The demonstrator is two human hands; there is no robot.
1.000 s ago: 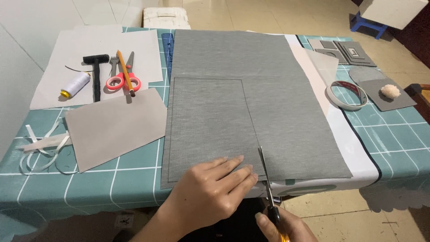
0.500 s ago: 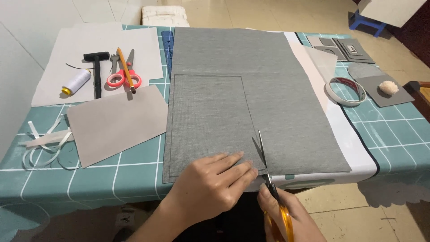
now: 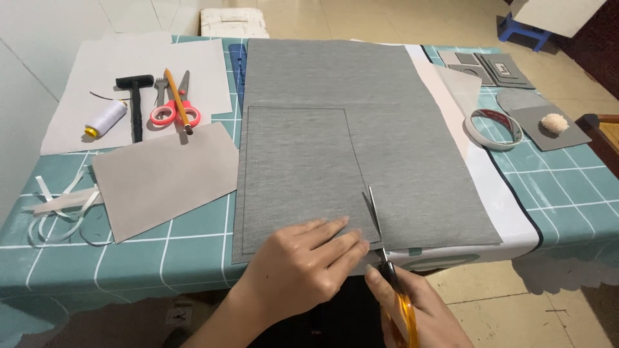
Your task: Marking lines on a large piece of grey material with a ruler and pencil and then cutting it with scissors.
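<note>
A large grey fabric sheet (image 3: 361, 129) lies across the table, with a rectangle outlined on its near left part. My left hand (image 3: 303, 264) presses flat on the fabric's near edge. My right hand (image 3: 412, 309) grips orange-handled scissors (image 3: 383, 258), their blades cutting up into the fabric along the rectangle's right line, just right of my left fingertips.
On the left lie a grey card piece (image 3: 164, 177), white strips (image 3: 55, 209), a thread spool (image 3: 106, 118), a black hammer (image 3: 135, 103), pink scissors (image 3: 173, 111) and a pencil (image 3: 177, 100). A tape roll (image 3: 493, 129) and grey scraps (image 3: 541, 119) sit at right on the teal checked tablecloth (image 3: 567, 193).
The scissors have moved a little further up into the fabric along the drawn line. My left hand stays pressed on the near edge.
</note>
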